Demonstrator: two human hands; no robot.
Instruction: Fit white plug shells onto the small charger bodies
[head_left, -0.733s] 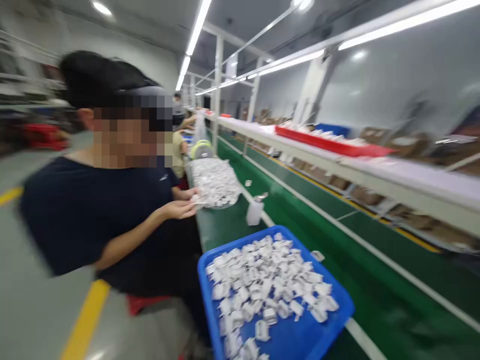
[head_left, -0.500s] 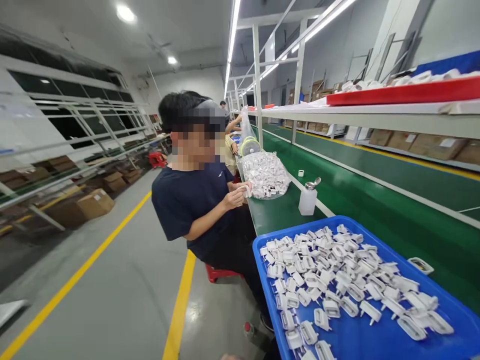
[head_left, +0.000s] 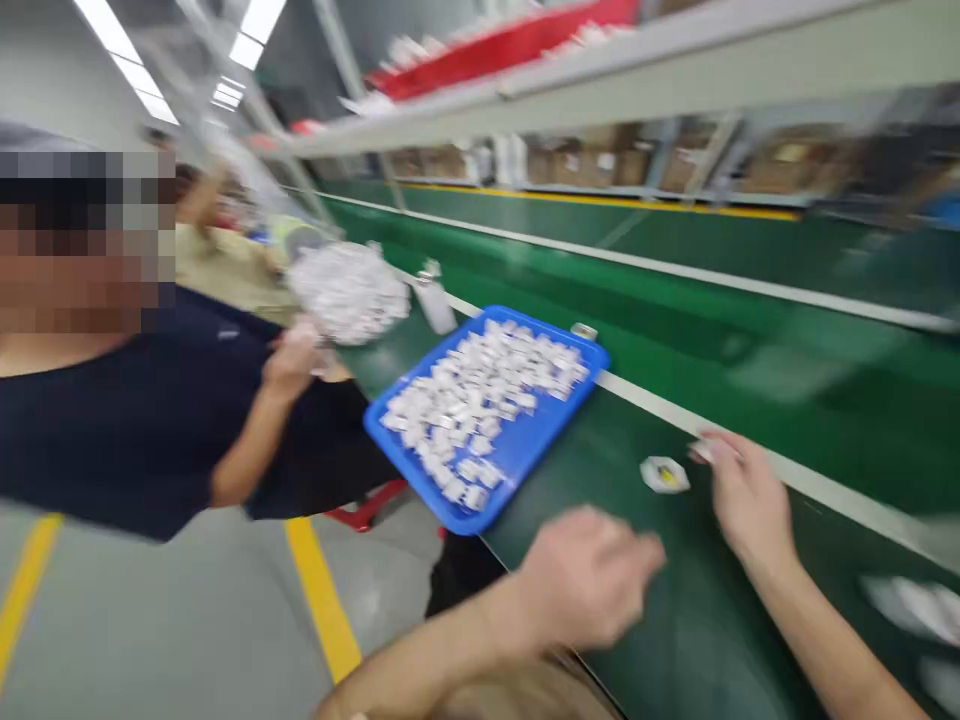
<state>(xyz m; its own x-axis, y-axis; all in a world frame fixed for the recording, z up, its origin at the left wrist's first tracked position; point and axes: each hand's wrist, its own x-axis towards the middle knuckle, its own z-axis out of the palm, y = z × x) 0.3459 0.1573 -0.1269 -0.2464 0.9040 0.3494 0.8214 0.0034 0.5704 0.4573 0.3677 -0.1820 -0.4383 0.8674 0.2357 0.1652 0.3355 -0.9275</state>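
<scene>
My left hand (head_left: 589, 575) hangs over the front edge of the green bench (head_left: 615, 480), its fingers curled together; what they hold, if anything, is blurred. Further right, my right hand (head_left: 746, 495) pinches a small white piece (head_left: 703, 450) near the white line. Between the hands, a white part with a yellow spot (head_left: 665, 475) lies on the bench. Beyond them sits a blue tray (head_left: 536, 470) with several white plastic parts (head_left: 469, 390) heaped in it.
A seated person in a dark shirt (head_left: 135, 420) works at the left, beside a bag of white parts (head_left: 349, 290). A white bottle (head_left: 436, 303) stands behind the tray. Blurred white items (head_left: 919, 605) lie at the right. A shelf (head_left: 525, 95) runs above.
The view has swung right and is blurred. Both my hands and forearms have come into view, and the blue tray and the person now appear further left.
</scene>
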